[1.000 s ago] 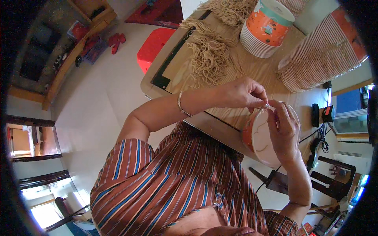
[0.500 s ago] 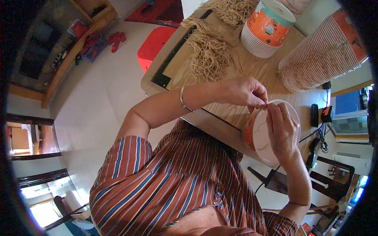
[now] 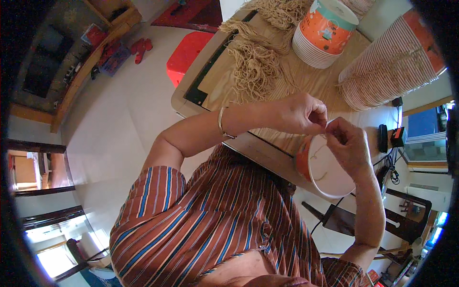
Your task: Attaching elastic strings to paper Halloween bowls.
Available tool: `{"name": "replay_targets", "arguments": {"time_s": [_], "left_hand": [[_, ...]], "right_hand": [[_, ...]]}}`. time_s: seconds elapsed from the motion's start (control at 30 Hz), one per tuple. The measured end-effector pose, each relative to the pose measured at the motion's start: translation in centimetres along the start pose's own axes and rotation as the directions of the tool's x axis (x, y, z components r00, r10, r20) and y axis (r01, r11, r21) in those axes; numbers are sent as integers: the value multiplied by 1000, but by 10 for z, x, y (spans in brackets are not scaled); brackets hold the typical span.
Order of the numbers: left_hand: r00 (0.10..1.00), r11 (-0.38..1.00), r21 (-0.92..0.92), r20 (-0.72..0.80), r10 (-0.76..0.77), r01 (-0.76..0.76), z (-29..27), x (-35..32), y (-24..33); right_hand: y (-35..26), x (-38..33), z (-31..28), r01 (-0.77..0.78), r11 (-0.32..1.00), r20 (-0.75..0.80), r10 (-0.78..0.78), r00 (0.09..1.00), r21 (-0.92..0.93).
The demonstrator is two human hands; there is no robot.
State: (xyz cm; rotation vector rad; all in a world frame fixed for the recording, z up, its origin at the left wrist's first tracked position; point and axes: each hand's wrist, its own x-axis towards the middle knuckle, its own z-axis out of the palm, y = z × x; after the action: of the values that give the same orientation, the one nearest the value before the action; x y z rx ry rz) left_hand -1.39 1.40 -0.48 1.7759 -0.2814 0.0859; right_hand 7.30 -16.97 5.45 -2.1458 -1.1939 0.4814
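Note:
A paper tub [image 3: 303, 165], orange outside and white inside, lies tilted at the table's near right edge with its open mouth toward me. Inside it a thin tan string [image 3: 313, 156] hangs in a loose curve from near the rim. Above that rim my left hand [image 3: 306, 115], with a bangle on its wrist, is closed with thumb and fingertips pinched on the string. Fingertip to fingertip with it, my right hand [image 3: 350, 146] is also pinched, in front of the tub's mouth. The exact spot where the string is gripped is mostly hidden by the fingers.
On the wooden table [image 3: 272, 143] lies a tangled heap of tan string [image 3: 256, 67]. Behind stand a short stack of orange and green paper tubs [image 3: 325, 36] and a taller leaning stack [image 3: 389, 64] with string across it. Black cables [image 3: 393, 172] hang at the right; a red stool [image 3: 188, 56] stands left.
My right hand has turned and shifted slightly up and right, uncovering more of the tub's inside. My left hand has barely moved; both still pinch near the rim.

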Motion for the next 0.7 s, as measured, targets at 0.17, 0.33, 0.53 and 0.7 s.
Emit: {"name": "replay_targets", "arguments": {"time_s": [0.17,0.33,0.53,0.7], "left_hand": [[955,913,350,-127,267,-209,8,-7,3],[804,490,795,-4,595,-358,18,-9,-3],[808,537,753,-12,590,-380,16,-6,-2],[915,885,328,-116,385,-331,5,-3,-5]], "right_hand": [[0,10,-10,-158,969,173,126,977,190],[-4,11,-18,-479,802,366,352,861,357],[-4,11,-19,-500,787,382,363,850,363],[-3,4,-15,-355,859,179,309,934,370]]}}
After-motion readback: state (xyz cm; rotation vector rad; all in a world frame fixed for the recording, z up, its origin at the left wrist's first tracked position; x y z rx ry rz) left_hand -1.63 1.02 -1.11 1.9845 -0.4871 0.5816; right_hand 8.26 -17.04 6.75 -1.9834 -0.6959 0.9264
